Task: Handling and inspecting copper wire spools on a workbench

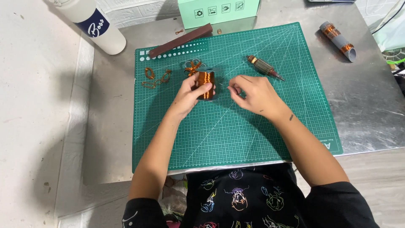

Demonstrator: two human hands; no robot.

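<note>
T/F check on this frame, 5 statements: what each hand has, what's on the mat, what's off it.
1. The left hand holds a spool of copper wire. True.
2. The right hand grips the motor armature. False: the armature lies apart on the cutting mat, beyond the hand; the fingers are pinched near the spool, what they hold is too fine to tell.
3. Loose copper wire loops lie on the mat left of the spool. True.
4. The grey wound tube sits on the mat. False: it lies on the bare metal table, off the mat.
5. A white bottle stands upright on the mat. False: it is off the mat, at its far left.
</note>
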